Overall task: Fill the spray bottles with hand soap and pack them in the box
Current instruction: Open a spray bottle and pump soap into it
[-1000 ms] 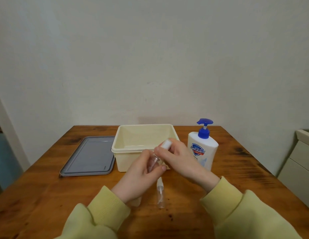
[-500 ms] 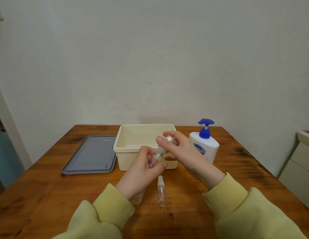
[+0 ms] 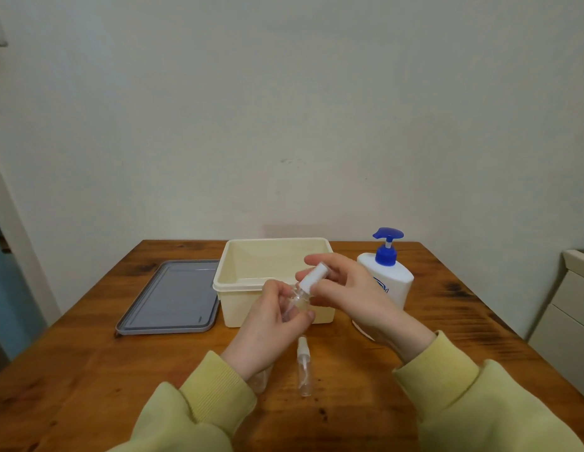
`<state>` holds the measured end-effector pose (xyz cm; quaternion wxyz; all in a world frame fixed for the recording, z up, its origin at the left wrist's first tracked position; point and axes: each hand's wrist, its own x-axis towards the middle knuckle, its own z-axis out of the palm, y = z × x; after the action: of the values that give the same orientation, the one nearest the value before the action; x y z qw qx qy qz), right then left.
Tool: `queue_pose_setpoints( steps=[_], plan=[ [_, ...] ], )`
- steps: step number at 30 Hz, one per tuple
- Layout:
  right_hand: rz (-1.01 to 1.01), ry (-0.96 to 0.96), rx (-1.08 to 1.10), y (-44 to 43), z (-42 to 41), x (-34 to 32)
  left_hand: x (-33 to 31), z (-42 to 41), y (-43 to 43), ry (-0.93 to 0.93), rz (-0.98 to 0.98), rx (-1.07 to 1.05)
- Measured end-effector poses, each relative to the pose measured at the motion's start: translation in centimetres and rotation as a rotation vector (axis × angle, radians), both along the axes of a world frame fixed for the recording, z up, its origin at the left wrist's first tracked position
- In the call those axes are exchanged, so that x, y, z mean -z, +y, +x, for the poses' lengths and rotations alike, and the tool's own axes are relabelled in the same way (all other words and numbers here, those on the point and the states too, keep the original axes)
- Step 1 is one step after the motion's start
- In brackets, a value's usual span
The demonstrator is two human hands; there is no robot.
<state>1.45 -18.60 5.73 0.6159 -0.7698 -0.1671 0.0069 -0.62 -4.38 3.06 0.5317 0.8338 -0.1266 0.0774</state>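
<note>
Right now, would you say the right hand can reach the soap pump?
Probably yes: the hand soap bottle stands just beyond the right hand, nothing between them, though that hand must first release the spray cap it pinches.

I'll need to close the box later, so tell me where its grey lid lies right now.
In the head view the grey lid lies flat on the wooden table, just left of the cream box.

Plain pale wall behind wooden table; cream cabinet right.
</note>
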Motion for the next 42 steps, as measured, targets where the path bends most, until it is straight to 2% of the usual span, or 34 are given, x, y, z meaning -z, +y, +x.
queue_pose_setpoints(
  steps=[4,8,12,17,20,22,25,27,31,36,42],
  plan=[
    [-0.147,-0.072,0.106,0.5,0.1,0.1,0.1,0.0,-0.3,-0.012,-0.004,-0.007],
    [0.057,0.033,0.074,0.3,0.4,0.0,0.2,0.2,-0.3,0.013,-0.005,-0.006],
    [-0.175,-0.03,0.125,0.3,0.3,-0.1,0.2,0.2,-0.4,-0.005,0.02,-0.025],
    [-0.04,-0.008,0.122,0.2,0.4,-0.4,0.1,0.4,-0.4,-0.007,0.015,-0.03],
    [-0.183,-0.072,0.136,0.5,0.2,-0.2,0.1,0.4,-0.5,-0.025,0.019,-0.037],
    [-0.073,-0.084,0.161,0.5,0.2,-0.5,0.1,0.4,-0.5,-0.017,-0.004,-0.022],
    [0.254,-0.04,0.237,-0.5,0.6,-1.9,0.2,0.5,0.0,0.003,-0.019,-0.012],
    [0.272,-0.071,0.307,-1.5,0.7,-2.8,0.4,0.7,0.4,-0.01,0.003,-0.044],
    [0.039,-0.088,0.37,-2.9,0.7,-2.9,0.8,1.3,1.1,-0.043,-0.015,-0.154],
    [-0.405,0.129,0.162,-2.5,0.6,0.1,1.1,1.6,1.0,-0.002,-0.052,-0.187],
    [-0.769,0.263,0.051,-1.0,1.7,4.2,1.1,1.6,0.5,-0.01,-0.039,-0.19]
  ],
)
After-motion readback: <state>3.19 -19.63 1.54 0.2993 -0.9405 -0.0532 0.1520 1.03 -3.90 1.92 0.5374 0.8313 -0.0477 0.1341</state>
